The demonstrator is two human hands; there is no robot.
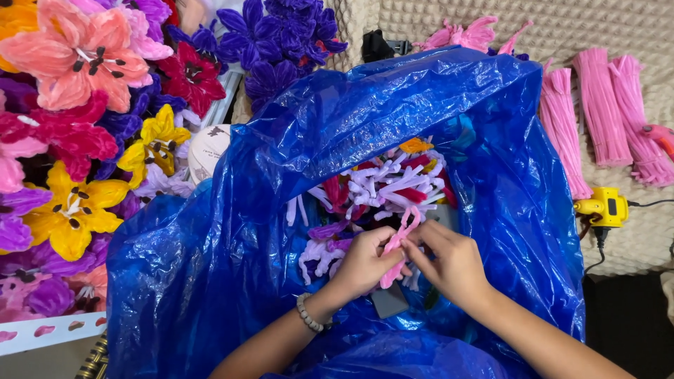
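Both hands are on one pink pipe-cleaner piece [399, 242], a fuzzy looped strip standing nearly upright over the open mouth of the blue plastic bag [281, 231]. The left hand [365, 263] pinches its lower part, fingers curled and pressed together around it; a beaded bracelet [309, 314] sits on that wrist. The right hand [453, 263] closes in from the other side, fingertips pinching the strip's middle, just touching the left hand's fingers. Right behind the strip, inside the bag, lies a heap of cut pipe-cleaner bits [379, 189], white, red, purple and a touch of orange. The bag's crinkled walls rise all around the heap. Out past the bag's left edge, a bank of finished pipe-cleaner flowers [77, 126], pink, yellow, purple and red. Off to the right, on the knobbly beige cover [632, 28], bundles of pink pipe cleaners [600, 105] lie side by side, with a yellow plug-in tool [604, 207] just below them.
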